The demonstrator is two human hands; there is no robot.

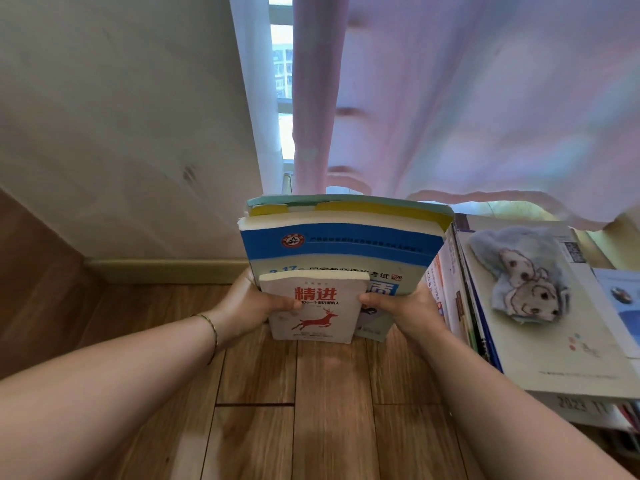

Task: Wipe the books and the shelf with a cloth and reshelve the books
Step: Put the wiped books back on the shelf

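Stack of books (341,251), held in the air above the wooden floor (311,410): a small white book with a red deer on its cover (313,308) lies on top, over a larger blue-banded study guide (343,244), with a yellow-and-teal volume (349,206) at the bottom of the pile. Left hand (249,303) grips the stack's left edge, thumb curled onto the white cover, fingers hidden beneath. Right hand (405,308) grips the right edge the same way, thumb on the cover. A thin bracelet (212,336) circles the left wrist. Just beside the right hand, more books stand and lie in a second pile (540,348); on its top cover rests a light blue cloth with printed puppies (523,271), crumpled, apart from both hands. Behind: pink curtain (467,98), white sheer, pale wall (121,116) with skirting board.
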